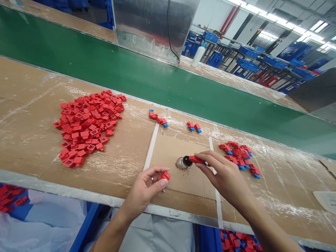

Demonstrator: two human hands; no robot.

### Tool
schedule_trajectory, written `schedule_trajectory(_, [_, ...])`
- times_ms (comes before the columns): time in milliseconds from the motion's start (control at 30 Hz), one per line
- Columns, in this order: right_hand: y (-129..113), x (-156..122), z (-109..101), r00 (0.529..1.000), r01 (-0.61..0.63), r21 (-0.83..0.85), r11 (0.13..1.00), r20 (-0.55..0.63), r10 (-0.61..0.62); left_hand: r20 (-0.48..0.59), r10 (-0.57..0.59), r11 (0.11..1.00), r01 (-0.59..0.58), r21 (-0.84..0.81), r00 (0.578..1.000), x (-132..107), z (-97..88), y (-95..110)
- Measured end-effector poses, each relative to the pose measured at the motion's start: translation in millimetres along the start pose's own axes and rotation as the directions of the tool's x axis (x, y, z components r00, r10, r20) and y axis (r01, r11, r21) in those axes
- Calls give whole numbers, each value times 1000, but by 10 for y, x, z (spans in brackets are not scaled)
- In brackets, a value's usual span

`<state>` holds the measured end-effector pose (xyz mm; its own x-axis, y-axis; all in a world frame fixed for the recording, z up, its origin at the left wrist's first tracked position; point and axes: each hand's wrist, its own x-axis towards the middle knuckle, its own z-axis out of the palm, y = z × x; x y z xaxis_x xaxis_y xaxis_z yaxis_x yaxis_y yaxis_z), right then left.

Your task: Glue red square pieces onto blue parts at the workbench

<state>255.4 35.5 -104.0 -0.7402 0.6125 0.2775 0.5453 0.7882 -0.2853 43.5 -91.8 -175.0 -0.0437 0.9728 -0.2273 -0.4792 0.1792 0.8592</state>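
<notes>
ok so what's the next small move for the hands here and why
Probably lift the red-handled tool out of the small jar and bring its tip across to the red piece pinched in the left hand. The right hand has the tool's dark tip at the jar's mouth, while the piece is held close by, not touching the tool.

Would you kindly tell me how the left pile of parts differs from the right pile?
The left pile is much larger; the right pile is small. The left pile's parts are all red, while the right pile's carry blue pieces. The right pile lies beside the right hand; the left pile lies farther off. Both rest on taped cardboard.
</notes>
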Motion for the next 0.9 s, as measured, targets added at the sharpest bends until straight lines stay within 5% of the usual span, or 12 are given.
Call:
schedule_trajectory(667, [-67,20,-34,975,-78,109,991,-199,99,2,11,1000,-11,-9,1000,-15,4,-10])
schedule_trajectory(767, [-64,-5,-4,991,-63,111,992,-108,75,-12,13,1000,-13,-15,1000,-22,8,-12])
schedule_trajectory(900, [-59,-14,24,972,-62,91,994,-222,81,-16,30,999,-31,-18,999,-5,9,-23])
